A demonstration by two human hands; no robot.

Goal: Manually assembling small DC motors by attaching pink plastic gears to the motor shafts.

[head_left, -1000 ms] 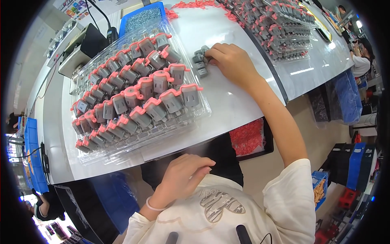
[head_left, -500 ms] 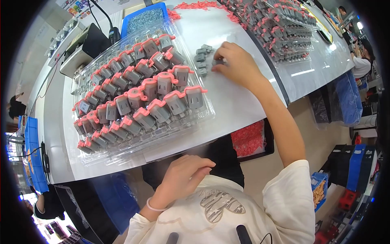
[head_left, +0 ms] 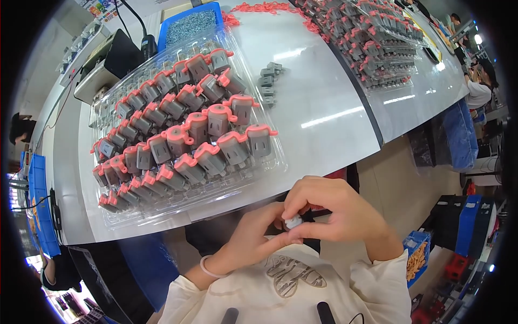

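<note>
Just above my lap, in front of the table edge, my right hand (head_left: 337,213) pinches a small motor (head_left: 293,221) between thumb and fingers. Its pale end shows; the rest is covered by fingers. Closed in from the other side, my left hand (head_left: 256,232) meets the same motor, though its fingertips are partly hidden. Beyond them, a clear plastic tray (head_left: 279,164) holds rows of grey motors (head_left: 220,120) with pink caps on top. To the right of that tray lie several loose grey motors (head_left: 267,83) without caps.
At the back stands a blue bin (head_left: 220,13) of small metal parts, beside scattered pink pieces (head_left: 261,7). Stacked trays of capped motors (head_left: 372,46) are at the far right. A black device (head_left: 116,56) with a cable sits at the far left. A person (head_left: 480,75) works farther right.
My right hand has come back from the loose motors to my lap with one motor. My left hand has moved right to meet it. Fewer loose motors lie on the table.
</note>
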